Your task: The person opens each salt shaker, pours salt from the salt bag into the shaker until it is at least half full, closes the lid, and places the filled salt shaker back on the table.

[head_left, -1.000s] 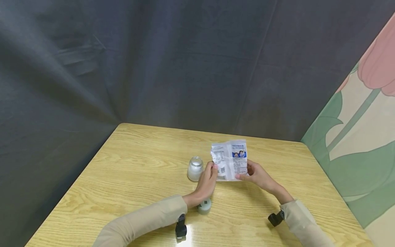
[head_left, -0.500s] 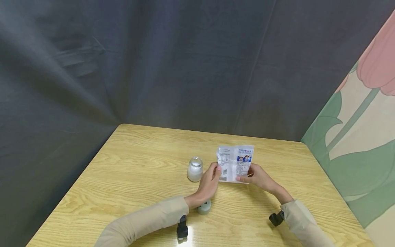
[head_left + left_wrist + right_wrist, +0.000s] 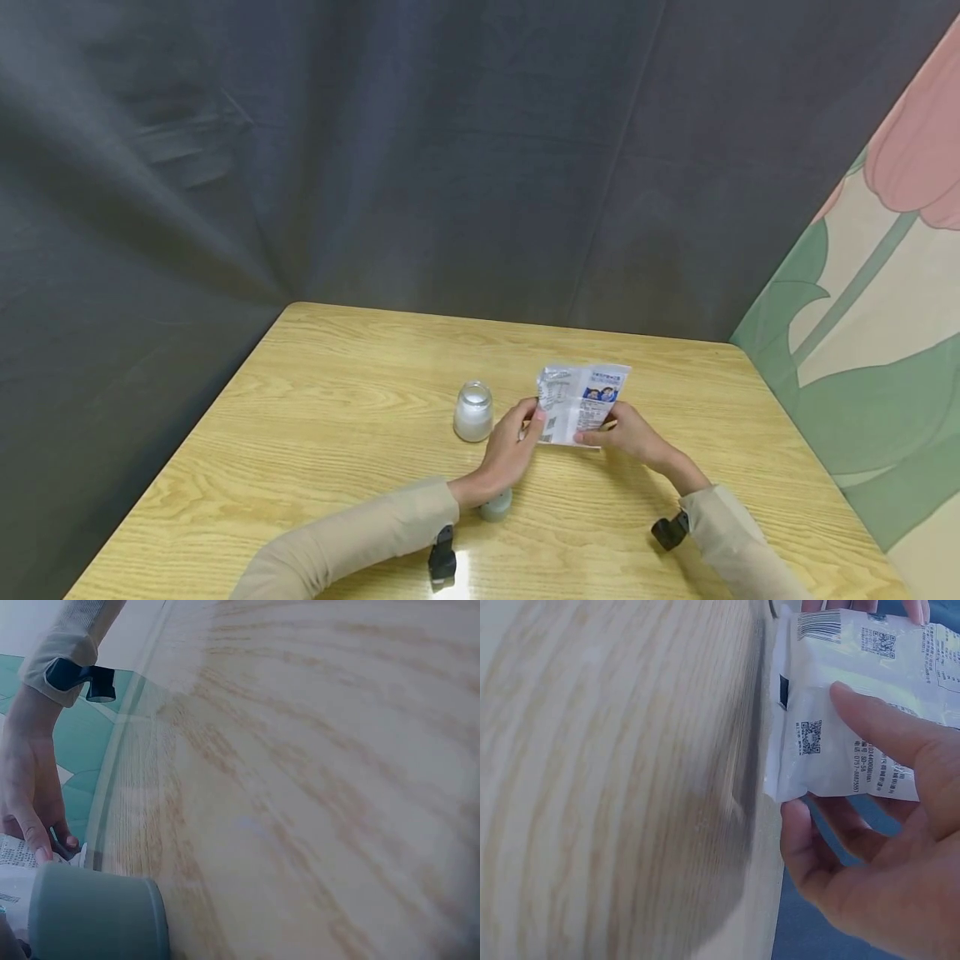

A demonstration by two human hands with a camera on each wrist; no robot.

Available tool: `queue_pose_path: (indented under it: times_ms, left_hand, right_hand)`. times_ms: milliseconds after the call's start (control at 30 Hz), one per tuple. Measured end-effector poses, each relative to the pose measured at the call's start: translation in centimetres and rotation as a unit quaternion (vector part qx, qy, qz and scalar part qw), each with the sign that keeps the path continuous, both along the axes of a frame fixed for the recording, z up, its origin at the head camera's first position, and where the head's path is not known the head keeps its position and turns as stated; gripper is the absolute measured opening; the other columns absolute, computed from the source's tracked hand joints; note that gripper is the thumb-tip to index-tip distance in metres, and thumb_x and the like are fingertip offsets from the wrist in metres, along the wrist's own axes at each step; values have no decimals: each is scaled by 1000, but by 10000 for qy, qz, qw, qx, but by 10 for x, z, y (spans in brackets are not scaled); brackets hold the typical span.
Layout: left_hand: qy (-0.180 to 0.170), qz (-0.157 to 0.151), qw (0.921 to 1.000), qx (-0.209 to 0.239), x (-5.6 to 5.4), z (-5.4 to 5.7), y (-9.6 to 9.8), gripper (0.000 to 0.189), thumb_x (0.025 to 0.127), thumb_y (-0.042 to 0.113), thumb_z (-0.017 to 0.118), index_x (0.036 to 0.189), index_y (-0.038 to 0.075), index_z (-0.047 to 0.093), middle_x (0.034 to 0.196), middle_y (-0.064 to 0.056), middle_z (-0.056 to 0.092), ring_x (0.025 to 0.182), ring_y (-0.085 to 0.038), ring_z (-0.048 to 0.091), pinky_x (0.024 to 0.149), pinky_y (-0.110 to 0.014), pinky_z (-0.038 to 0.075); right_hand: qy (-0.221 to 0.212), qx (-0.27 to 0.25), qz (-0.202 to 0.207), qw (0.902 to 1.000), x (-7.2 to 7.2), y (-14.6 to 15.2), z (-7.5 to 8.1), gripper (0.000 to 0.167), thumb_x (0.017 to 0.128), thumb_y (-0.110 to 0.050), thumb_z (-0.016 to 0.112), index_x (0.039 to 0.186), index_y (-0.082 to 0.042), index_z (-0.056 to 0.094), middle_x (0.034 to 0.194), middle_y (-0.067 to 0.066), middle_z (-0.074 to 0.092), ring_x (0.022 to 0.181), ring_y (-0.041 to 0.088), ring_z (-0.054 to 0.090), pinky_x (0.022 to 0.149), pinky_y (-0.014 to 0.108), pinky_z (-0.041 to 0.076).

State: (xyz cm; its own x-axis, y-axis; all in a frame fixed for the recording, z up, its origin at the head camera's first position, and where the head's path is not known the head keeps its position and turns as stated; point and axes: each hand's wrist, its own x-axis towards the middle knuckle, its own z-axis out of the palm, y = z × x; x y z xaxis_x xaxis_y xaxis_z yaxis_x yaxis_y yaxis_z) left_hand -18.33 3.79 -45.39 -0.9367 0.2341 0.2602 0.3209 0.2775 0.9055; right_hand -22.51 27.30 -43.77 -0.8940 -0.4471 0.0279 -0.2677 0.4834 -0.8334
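Observation:
Between both hands stands a white printed packet (image 3: pixel 570 400) with a blue picture, QR codes and a barcode. My left hand (image 3: pixel 507 454) grips its left edge, thumb on the near face. The right hand (image 3: pixel 636 437) pinches the lower right part; in the right wrist view its thumb lies across the packet (image 3: pixel 855 667) with the fingers behind. Just left of the left hand is a clear glass jar (image 3: pixel 473 417) with white contents. A grey-green round piece (image 3: pixel 495 507) sits below the left wrist, partly covered by it, and shows large as a grey-green cylinder (image 3: pixel 97 915) in the left wrist view.
A light wood-grain table (image 3: pixel 315 400) carries everything. Behind it hangs a dark curtain (image 3: pixel 450 167), and a floral panel (image 3: pixel 885 333) borders the right side. Black wrist cameras are strapped over both beige sleeves (image 3: pixel 360 533).
The packet has moved a little to the right and its top edge has dropped lower, leaning over. My left hand has shifted slightly right with it. The jar stays in place.

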Motion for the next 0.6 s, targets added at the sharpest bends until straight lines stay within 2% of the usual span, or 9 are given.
queue_pose_path:
  times_ms: [167,333,600]
  left_hand:
    - [40,-35,10000,19,0,0,-1,38,109,34,40,136,12,54,123,-3,62,113,-16,56,95,-32,50]
    - [-118,-203,9997,88,0,-3,-3,36,109,29,41,138,11,51,125,-5,61,117,-21,57,97,-32,51]
    - [-422,-321,9986,-63,-3,-4,-4,37,108,21,43,141,5,47,134,-12,56,123,-28,54,101,-35,51]
  right_hand:
    - [-139,-156,112,9997,2,1,1,45,88,-9,77,125,8,56,106,15,68,92,27,61,76,27,55]
    - [-305,-280,162,9990,5,3,-1,49,91,-7,73,131,10,50,113,21,65,99,34,62,81,28,56]
    - [-155,-101,8,9998,6,1,-2,46,92,-7,72,131,8,52,111,17,66,97,30,60,81,33,53]
